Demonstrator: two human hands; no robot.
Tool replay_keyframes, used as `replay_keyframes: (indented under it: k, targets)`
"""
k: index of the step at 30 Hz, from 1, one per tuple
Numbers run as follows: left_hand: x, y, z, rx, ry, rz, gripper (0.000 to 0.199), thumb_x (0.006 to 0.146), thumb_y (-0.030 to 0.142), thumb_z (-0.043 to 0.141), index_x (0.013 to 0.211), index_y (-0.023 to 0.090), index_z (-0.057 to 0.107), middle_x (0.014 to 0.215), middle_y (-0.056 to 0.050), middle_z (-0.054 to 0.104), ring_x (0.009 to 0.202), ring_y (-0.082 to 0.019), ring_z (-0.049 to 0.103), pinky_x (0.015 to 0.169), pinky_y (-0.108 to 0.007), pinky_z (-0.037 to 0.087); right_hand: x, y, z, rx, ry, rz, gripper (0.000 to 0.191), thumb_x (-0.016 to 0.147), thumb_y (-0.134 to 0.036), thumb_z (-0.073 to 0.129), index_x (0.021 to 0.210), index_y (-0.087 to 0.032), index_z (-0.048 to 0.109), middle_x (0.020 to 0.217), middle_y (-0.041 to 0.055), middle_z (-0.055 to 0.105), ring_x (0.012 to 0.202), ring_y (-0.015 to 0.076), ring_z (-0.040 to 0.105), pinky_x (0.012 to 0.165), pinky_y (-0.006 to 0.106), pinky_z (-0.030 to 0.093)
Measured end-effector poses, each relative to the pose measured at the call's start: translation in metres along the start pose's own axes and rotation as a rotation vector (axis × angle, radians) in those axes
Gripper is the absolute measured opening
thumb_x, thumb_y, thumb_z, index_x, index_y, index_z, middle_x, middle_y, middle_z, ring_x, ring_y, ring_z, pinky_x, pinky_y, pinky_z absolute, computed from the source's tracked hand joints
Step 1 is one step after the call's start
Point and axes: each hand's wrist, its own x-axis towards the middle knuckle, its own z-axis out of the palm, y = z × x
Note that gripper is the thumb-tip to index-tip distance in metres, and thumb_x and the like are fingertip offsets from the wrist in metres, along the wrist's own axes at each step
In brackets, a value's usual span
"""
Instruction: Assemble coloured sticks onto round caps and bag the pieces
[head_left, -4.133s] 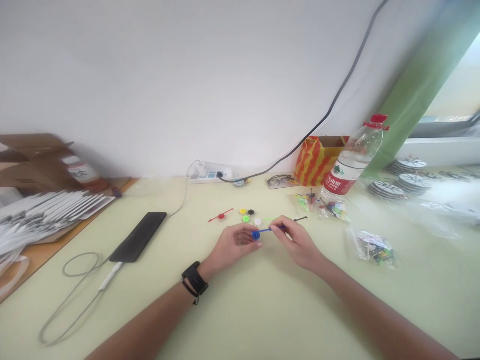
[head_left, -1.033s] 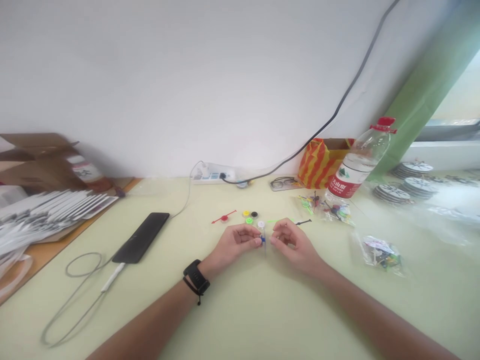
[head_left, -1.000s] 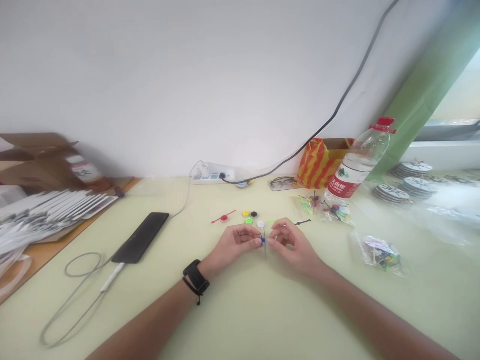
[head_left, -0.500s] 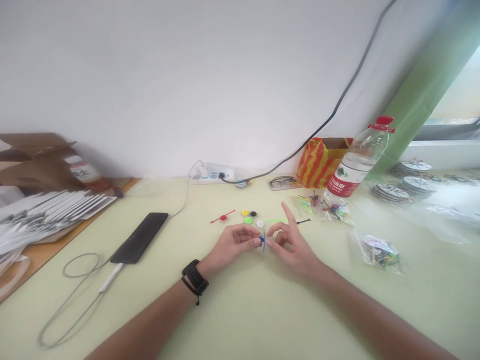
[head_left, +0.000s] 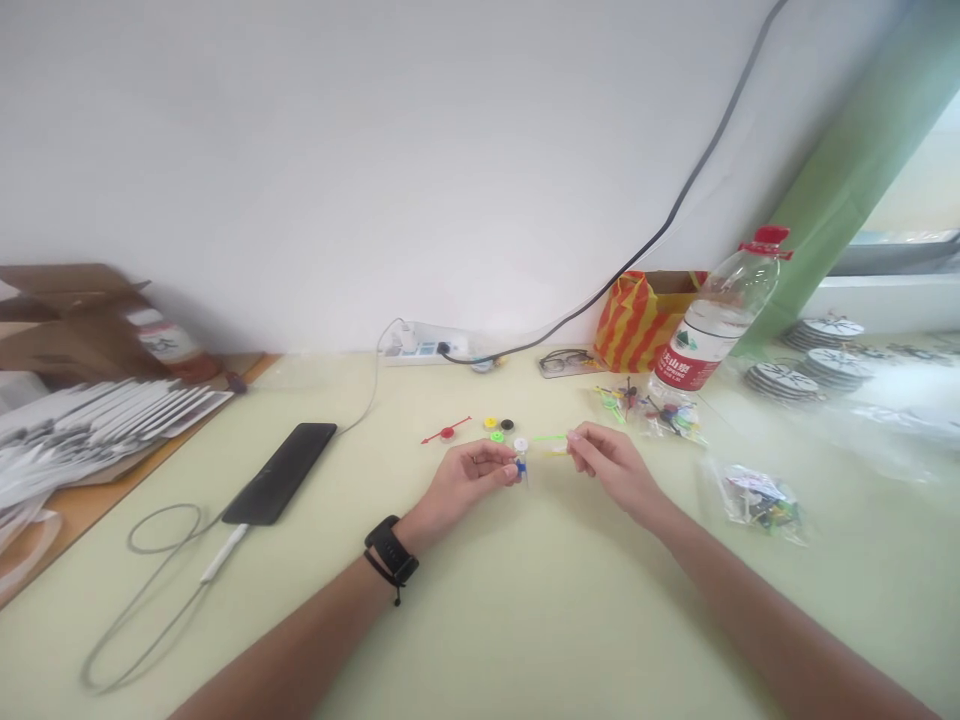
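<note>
Left hand (head_left: 465,487): grip on blue piece (head_left: 521,467); slack pinch could drop it.
Right hand (head_left: 611,465): can't tell grip; crowding could snag green pointer (head_left: 551,438).

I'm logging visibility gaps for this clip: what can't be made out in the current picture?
Head view, throughout:
Right hand: whether it grips the green strip is unclear; fingers cover the strip's end.
Blue piece: partly hidden by the left hand.
Bagged small parts: too small and blurred.
Cardboard box: cut off by the left edge.
</note>
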Motion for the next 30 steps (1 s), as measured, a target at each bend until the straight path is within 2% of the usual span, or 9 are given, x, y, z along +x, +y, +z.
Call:
replay_keyframes:
  k: [3, 6, 10, 15, 18, 25, 27, 30]
  targets:
    - [0.001, 0.002, 0.000, -0.043, 0.056, -0.011, 0.028, 0.081, 0.033, 0.084, 0.102, 0.016, 0.076, 0.100, -0.009, 0.075, 0.089, -0.019, 0.071, 0.087, -0.033, 0.055, 0.007, 0.012, -0.011, -0.251, 0.081, -0.081, 0.028, 0.093, -0.048, 0.059, 0.084, -0.023, 0.064, 0.070, 0.0014, 0.060, 0.064, 0.0188, 0.053, 0.059, 0.032, 0.040]
    - [0.003, 0.002, -0.005, -0.128, 0.117, -0.048, 0.028, 0.082, 0.033, 0.083, 0.103, 0.017, 0.077, 0.102, -0.008, 0.075, 0.088, -0.018, 0.071, 0.089, -0.032, 0.055, 0.009, 0.022, -0.016, -0.486, 0.070, -0.143, 0.012, 0.091, -0.030, 0.057, 0.088, -0.023, 0.067, 0.081, 0.0036, 0.066, 0.074, 0.0210, 0.060, 0.067, 0.034, 0.043]
    - [0.006, 0.000, -0.014, -0.310, 0.180, -0.079, 0.023, 0.085, 0.030, 0.081, 0.104, 0.017, 0.078, 0.103, -0.007, 0.076, 0.091, -0.016, 0.071, 0.090, -0.027, 0.054, 0.007, 0.029, -0.016, -0.660, 0.026, -0.157, 0.013, 0.086, -0.017, 0.056, 0.084, -0.023, 0.067, 0.088, 0.0045, 0.069, 0.083, 0.0223, 0.063, 0.074, 0.035, 0.044]
    - [0.008, 0.002, -0.019, -0.441, 0.188, -0.094, 0.020, 0.086, 0.024, 0.079, 0.105, 0.015, 0.078, 0.101, -0.006, 0.075, 0.089, -0.013, 0.070, 0.083, -0.020, 0.055, 0.007, 0.033, -0.014, -0.698, -0.020, -0.156, 0.014, 0.087, -0.016, 0.055, 0.084, -0.023, 0.066, 0.085, 0.0042, 0.068, 0.085, 0.0228, 0.063, 0.075, 0.035, 0.044]
    - [0.007, 0.004, -0.017, -0.482, 0.191, -0.107, 0.019, 0.087, 0.024, 0.079, 0.103, 0.015, 0.077, 0.097, -0.005, 0.075, 0.086, -0.012, 0.071, 0.081, -0.020, 0.056, 0.005, 0.031, -0.012, -0.670, -0.047, -0.161, 0.014, 0.089, -0.017, 0.054, 0.084, -0.023, 0.066, 0.085, 0.0042, 0.067, 0.085, 0.0225, 0.062, 0.075, 0.035, 0.045]
    - [0.007, 0.006, -0.016, -0.543, 0.220, -0.111, 0.018, 0.086, 0.022, 0.080, 0.101, 0.014, 0.075, 0.094, -0.005, 0.075, 0.081, -0.013, 0.072, 0.076, -0.020, 0.058, -0.003, 0.016, -0.002, -0.520, -0.237, -0.244, 0.012, 0.092, -0.019, 0.056, 0.091, -0.024, 0.067, 0.089, 0.0050, 0.068, 0.087, 0.0227, 0.063, 0.075, 0.035, 0.047]
    - [0.007, 0.006, -0.016, -0.545, 0.228, -0.113, 0.017, 0.087, 0.022, 0.079, 0.101, 0.014, 0.075, 0.093, -0.005, 0.075, 0.080, -0.013, 0.071, 0.076, -0.021, 0.058, 0.000, 0.017, -0.006, -0.516, -0.192, -0.251, 0.013, 0.093, -0.020, 0.055, 0.096, -0.024, 0.067, 0.092, 0.0056, 0.068, 0.087, 0.0227, 0.063, 0.076, 0.036, 0.048]
    - [0.006, 0.005, -0.017, -0.519, 0.225, -0.118, 0.018, 0.086, 0.021, 0.079, 0.102, 0.014, 0.075, 0.093, -0.005, 0.074, 0.080, -0.012, 0.071, 0.077, -0.021, 0.057, 0.007, 0.023, -0.016, -0.541, -0.041, -0.254, 0.015, 0.095, -0.022, 0.052, 0.096, -0.023, 0.067, 0.091, 0.0059, 0.068, 0.086, 0.0229, 0.063, 0.079, 0.039, 0.048]
